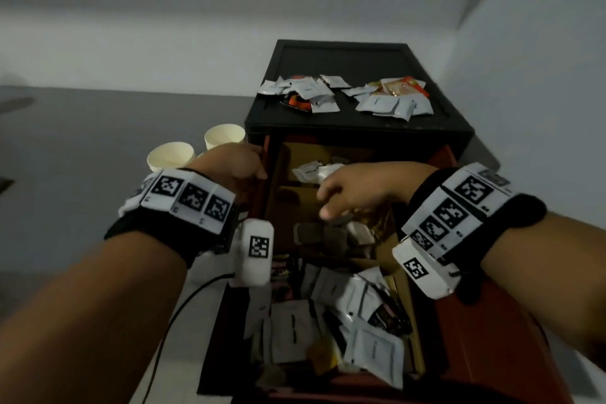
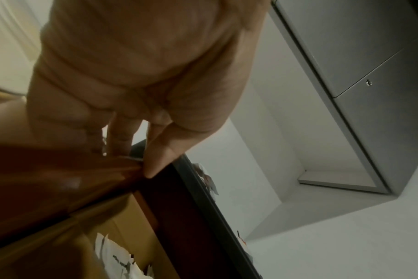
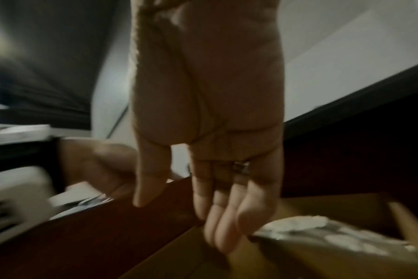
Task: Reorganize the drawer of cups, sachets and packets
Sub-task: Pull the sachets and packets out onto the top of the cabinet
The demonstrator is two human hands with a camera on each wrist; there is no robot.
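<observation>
Drawer [image 1: 331,207] wall pinched by left hand [image 1: 234,164] fingers [image 2: 155,151].

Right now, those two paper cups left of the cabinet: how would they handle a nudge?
The paper cups look thin-walled and seemingly empty, so probably very light. Upright and tapered, they'd likely tip and roll in an arc. A hard squeeze would probably dent them.

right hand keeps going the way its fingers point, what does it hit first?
Probably the drawer's left wall: the right hand points leftward across the open drawer, fingers straight, nothing held. Depth is unclear; it may meet the cardboard divider first.
</observation>
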